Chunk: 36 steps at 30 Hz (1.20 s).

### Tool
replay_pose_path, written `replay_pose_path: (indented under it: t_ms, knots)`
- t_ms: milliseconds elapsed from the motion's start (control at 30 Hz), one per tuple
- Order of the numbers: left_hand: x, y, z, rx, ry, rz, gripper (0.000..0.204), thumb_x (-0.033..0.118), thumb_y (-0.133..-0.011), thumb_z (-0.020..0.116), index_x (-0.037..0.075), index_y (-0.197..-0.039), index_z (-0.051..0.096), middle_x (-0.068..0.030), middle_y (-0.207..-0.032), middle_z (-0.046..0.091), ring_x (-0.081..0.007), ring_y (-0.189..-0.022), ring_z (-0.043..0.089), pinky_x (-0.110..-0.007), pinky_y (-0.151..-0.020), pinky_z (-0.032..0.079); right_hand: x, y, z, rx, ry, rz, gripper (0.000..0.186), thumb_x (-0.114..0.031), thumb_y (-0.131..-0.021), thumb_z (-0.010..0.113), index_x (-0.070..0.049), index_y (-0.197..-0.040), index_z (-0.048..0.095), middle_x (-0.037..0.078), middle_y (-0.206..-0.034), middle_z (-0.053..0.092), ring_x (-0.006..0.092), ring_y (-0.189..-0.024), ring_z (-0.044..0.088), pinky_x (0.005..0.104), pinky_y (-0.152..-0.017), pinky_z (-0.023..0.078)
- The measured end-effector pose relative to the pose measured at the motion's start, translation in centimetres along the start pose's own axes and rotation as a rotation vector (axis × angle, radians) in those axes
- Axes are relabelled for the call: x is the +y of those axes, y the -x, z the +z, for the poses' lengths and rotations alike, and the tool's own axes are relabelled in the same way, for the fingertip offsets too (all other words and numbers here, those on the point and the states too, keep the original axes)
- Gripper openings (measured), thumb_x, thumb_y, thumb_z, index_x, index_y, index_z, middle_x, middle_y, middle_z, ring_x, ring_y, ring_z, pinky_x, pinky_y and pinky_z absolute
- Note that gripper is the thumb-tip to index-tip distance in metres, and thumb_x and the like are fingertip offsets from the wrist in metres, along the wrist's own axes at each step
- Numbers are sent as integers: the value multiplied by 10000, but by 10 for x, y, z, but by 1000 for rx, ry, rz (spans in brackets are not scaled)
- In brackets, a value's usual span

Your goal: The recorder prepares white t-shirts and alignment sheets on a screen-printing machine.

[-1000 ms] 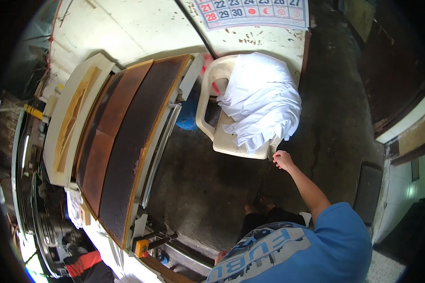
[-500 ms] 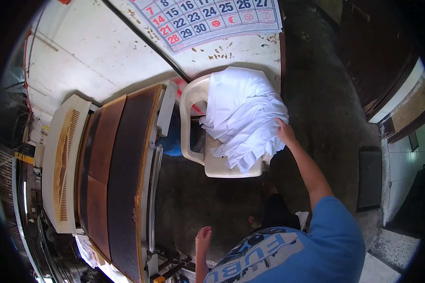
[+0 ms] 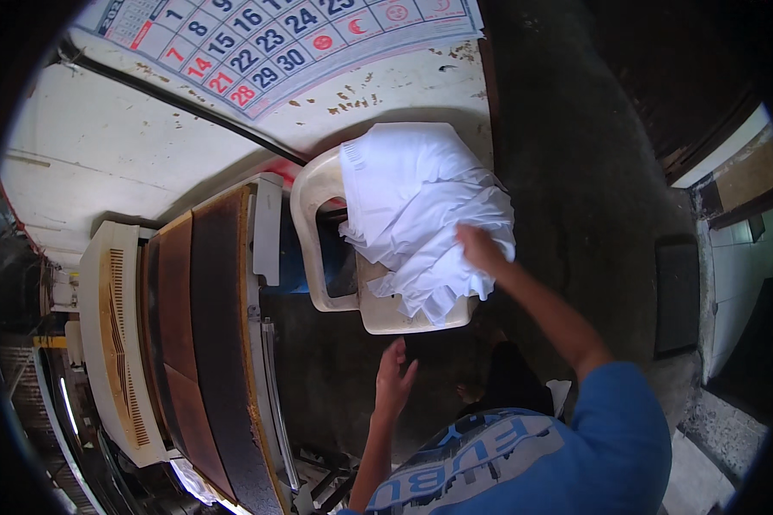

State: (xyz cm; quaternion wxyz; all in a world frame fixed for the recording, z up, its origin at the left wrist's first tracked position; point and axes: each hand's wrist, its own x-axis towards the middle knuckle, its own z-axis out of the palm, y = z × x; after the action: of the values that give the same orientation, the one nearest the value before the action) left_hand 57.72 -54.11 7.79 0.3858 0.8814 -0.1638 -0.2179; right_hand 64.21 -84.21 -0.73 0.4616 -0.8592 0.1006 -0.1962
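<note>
A heap of crumpled white cloth (image 3: 412, 184) lies over a cream plastic armchair (image 3: 305, 206), hiding its backrest and most of its seat. My right hand (image 3: 481, 249) is on the right part of the heap, its fingers curled into the folds; slight blur softens the fingertips. In front of the seat's near edge, my left hand (image 3: 393, 378) hangs in the air with its thumb apart from the fingers. It holds nothing and is clear of the cloth.
To the left stands a flat-topped machine with a dark and brown padded board (image 3: 219, 283) and a cream housing (image 3: 112, 343). A paper calendar (image 3: 258, 51) hangs on the worn white panel beyond the chair. On the right, a dark mat (image 3: 677, 296) lies near a doorway.
My left hand has risen toward the chair, and its thumb has spread. My right hand has shifted left across the cloth from its right edge. The view has turned somewhat.
</note>
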Motion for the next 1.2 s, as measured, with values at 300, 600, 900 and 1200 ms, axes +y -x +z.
replay_pose_path:
  t_ms: [300,600,900,1200]
  knots:
    - [102,-120,56,-36,-195,391,677,90,-726,614,-1,-1287,246,-209,-1291,304,-353,-1197,308,-380,-981,282,7,-12,-24,-76,251,96,344,-18,-759,425,-44,-1098,476,160,-1028,549,332,-830,570,406,-686,475]
    - [85,-141,64,-63,-225,354,731,87,-687,644,6,-1290,239,-217,-1261,337,-353,-1171,336,-381,-972,295,29,-3,-21,-28,324,-15,166,25,-688,475,6,-839,544,163,-855,553,311,-851,549,377,-745,455]
    - [82,-132,41,-262,-3,171,194,136,-815,566,7,-961,562,-63,-731,591,-107,-703,526,-263,-659,418,-2,25,-67,157,-146,106,236,-26,-717,560,-9,-951,533,162,-897,551,322,-852,538,375,-767,434]
    - [108,-56,-69,171,475,-107,191,106,-807,569,25,-979,549,-6,-875,552,-94,-802,498,-230,-740,395,150,-40,-38,69,44,292,404,-51,-708,584,-30,-1097,479,181,-1056,542,351,-927,533,372,-778,441]
